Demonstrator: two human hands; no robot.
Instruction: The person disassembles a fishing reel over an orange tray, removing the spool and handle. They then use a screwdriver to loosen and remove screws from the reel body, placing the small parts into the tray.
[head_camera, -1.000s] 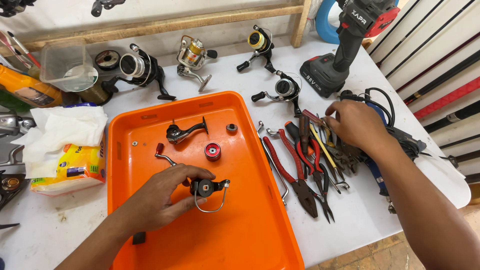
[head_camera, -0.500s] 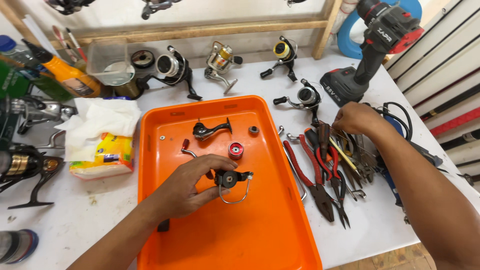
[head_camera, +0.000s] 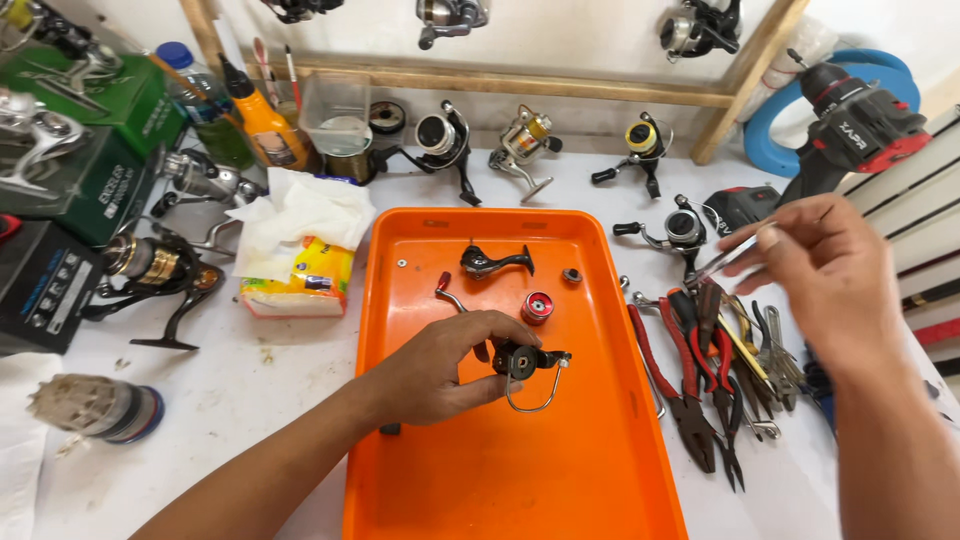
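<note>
- Left hand (head_camera: 440, 372): fingers closed on black reel rotor (head_camera: 520, 361), wire bail hanging below; held over middle of orange tray (head_camera: 600, 470).
- Tray also holds: black reel body piece (head_camera: 492, 262) near far edge, red spool (head_camera: 537, 307) mid-tray, small ring (head_camera: 572, 275) by right wall.
- Pliers (head_camera: 690, 390) lie on worktop just right of tray.
- Right hand (head_camera: 830, 275): raised above pliers, fingertips pinching thin metal tool (head_camera: 725, 258).

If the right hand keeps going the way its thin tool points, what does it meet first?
The right hand holds a thin tool aimed left. First in line is probably the black handle part in the orange tray, though the hand's height above it is unclear.
</note>
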